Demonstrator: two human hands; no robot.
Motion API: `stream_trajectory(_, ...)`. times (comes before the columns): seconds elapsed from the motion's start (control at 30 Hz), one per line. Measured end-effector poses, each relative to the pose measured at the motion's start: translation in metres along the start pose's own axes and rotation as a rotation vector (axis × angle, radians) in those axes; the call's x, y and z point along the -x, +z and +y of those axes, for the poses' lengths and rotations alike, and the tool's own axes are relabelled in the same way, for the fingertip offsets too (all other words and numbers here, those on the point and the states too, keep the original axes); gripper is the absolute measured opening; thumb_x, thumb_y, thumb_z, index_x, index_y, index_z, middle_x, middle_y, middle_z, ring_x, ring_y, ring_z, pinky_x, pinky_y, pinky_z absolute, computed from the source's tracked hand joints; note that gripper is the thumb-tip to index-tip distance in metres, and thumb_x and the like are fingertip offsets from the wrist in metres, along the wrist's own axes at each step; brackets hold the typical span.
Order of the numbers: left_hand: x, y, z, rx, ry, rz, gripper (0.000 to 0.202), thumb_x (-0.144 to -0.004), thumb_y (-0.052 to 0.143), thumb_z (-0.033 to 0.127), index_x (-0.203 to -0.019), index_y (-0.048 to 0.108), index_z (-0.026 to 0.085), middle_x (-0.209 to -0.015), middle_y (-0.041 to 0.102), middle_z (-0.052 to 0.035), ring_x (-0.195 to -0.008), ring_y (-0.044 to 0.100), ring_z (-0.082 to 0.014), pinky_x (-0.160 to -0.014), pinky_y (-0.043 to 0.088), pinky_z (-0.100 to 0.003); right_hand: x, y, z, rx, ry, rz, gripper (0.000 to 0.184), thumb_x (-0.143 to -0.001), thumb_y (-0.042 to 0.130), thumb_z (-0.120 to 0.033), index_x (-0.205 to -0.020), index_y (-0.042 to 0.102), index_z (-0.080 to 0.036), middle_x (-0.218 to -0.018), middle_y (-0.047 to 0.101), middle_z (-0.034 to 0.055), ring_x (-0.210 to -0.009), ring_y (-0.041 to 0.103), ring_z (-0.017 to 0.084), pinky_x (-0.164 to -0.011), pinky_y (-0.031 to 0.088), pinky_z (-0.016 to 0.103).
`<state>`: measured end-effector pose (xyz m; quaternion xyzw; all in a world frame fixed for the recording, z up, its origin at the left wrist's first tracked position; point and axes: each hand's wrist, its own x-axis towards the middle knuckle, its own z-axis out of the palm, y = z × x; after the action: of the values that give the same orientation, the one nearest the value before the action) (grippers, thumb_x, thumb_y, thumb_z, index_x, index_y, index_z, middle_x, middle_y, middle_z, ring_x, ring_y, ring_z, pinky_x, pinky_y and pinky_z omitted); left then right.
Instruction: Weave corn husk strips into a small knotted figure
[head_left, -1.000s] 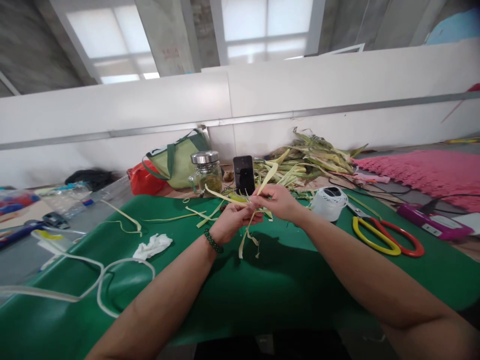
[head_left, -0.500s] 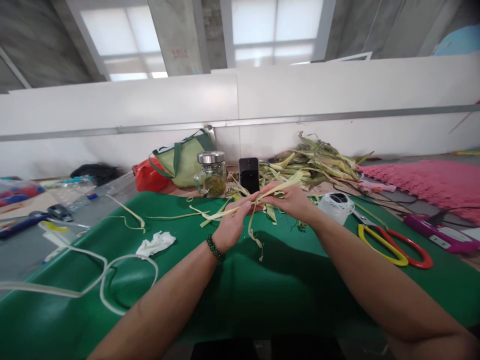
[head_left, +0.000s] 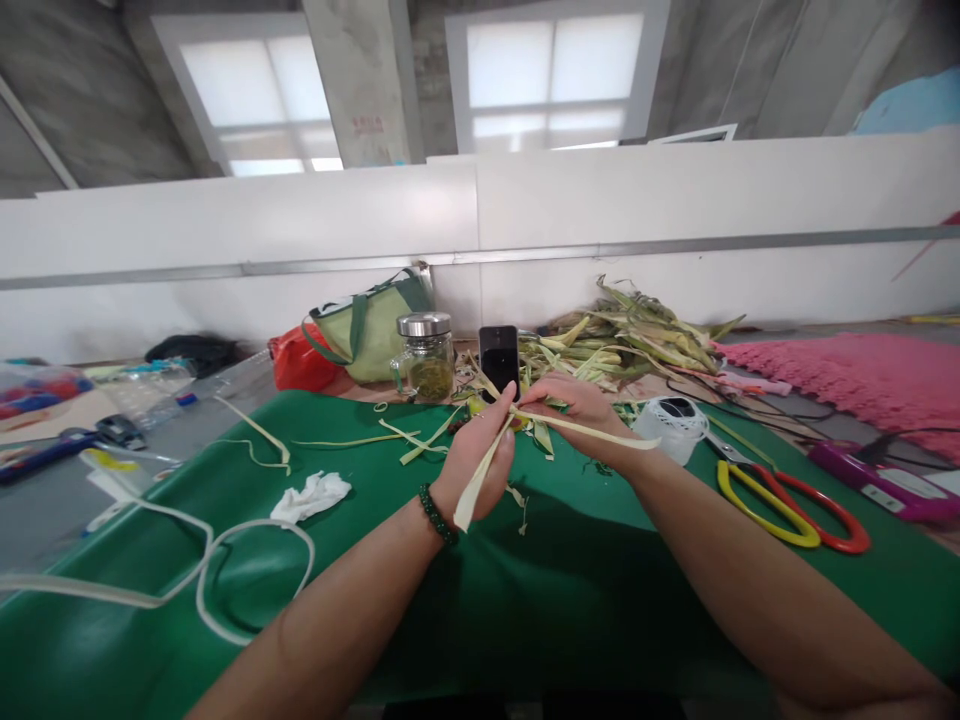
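Note:
Strips of pale corn husk (head_left: 480, 478) cross where my two hands meet, above the green cloth. My left hand (head_left: 474, 462), with a dark bead bracelet at its wrist, pinches the husk strips near the crossing. One strip hangs down over that palm toward the bracelet. Closed on the same bunch from the other side is my right hand (head_left: 577, 408), its fingers partly hidden. Another strip (head_left: 592, 430) runs out across the back of this hand toward the wrist. A small dry scrap (head_left: 519, 500) dangles or lies just below the hands; I cannot tell which.
Behind the hands stand a phone (head_left: 499, 355) and a lidded glass jar (head_left: 426, 360). A corn husk pile (head_left: 637, 330) lies at the back. Scissors (head_left: 780, 495) and a white string roll (head_left: 671, 428) are at right; crumpled tissue (head_left: 311, 497) and a white tube (head_left: 217, 540) at left.
The husk strips have swung round: one now hangs toward me over the left palm, another points right across the right hand. The left hand has turned more upright.

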<state>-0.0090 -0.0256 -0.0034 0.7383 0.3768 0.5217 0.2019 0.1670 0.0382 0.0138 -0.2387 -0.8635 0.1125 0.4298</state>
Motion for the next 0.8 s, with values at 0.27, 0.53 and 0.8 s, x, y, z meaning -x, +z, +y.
stream_trajectory(0.27, -0.006, 0.008, -0.009, -0.078, -0.07, 0.053, 0.044, -0.076, 0.058, 0.022, -0.119, 0.062, 0.019, -0.104, 0.07, -0.0092, -0.086, 0.063, -0.0211, -0.082, 0.048, -0.032, -0.001, 0.004, -0.005, 0.08, -0.038, -0.031, 0.032, -0.09, 0.047, -0.043, -0.076, 0.064, -0.02, -0.074, 0.063, 0.0045, -0.073, 0.055, 0.017, -0.067, 0.041, 0.029)
stream_trajectory(0.53, -0.01, 0.003, -0.015, -0.014, -0.133, 0.108, 0.027, -0.076, 0.061, 0.026, -0.101, 0.072, 0.023, -0.096, 0.073, -0.0061, -0.085, 0.065, -0.0238, -0.078, 0.049, -0.033, 0.004, 0.006, -0.019, 0.026, -0.062, 0.031, 0.015, -0.082, 0.055, -0.031, -0.089, 0.057, -0.018, -0.081, 0.06, 0.0061, -0.073, 0.055, 0.017, -0.064, 0.043, 0.029)
stream_trajectory(0.8, -0.01, -0.001, -0.016, -0.202, 0.013, 0.1, 0.019, -0.079, 0.059, 0.026, -0.09, 0.073, 0.022, -0.088, 0.074, -0.0053, -0.079, 0.065, -0.0198, -0.073, 0.048, -0.028, 0.007, 0.02, -0.031, -0.124, 0.127, 0.076, 0.016, -0.085, 0.053, -0.032, -0.081, 0.06, -0.018, -0.073, 0.062, 0.0019, -0.068, 0.057, 0.013, -0.06, 0.043, 0.023)
